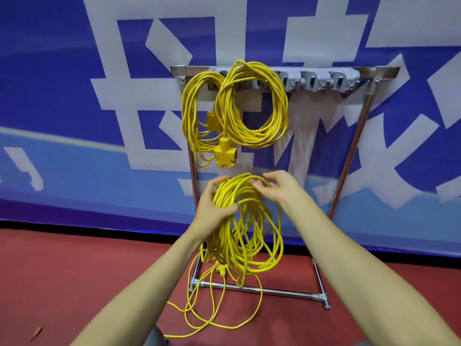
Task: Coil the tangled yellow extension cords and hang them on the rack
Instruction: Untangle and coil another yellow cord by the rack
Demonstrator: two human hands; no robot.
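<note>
Left hand [215, 208]: grip closed around the gathered top of the third yellow extension cord coil [247, 236], thumb across the bundle. Right hand [279, 187]: grip wide, fingers relaxed, tips touching the top loops, holding nothing.

The coil hangs from the left hand in front of the rack [350, 156], below the two hung coils [274, 116]. Its loops are uneven. A loose tail [232, 327] lies on the red floor [74, 270], across the rack's base bar.

Grey hook bar [309, 82]: hooks to the right look free.

Judged step: finish gathering, then lift to a free hook.

Risks:
- Lifting with the tail uncoiled could snag it on the base bar and tug the rack.
- Uneven loops may slip from the one-handed hold and spill.
- The rising coil could catch the dangling socket head [224, 156] and pull a hung coil off.
</note>
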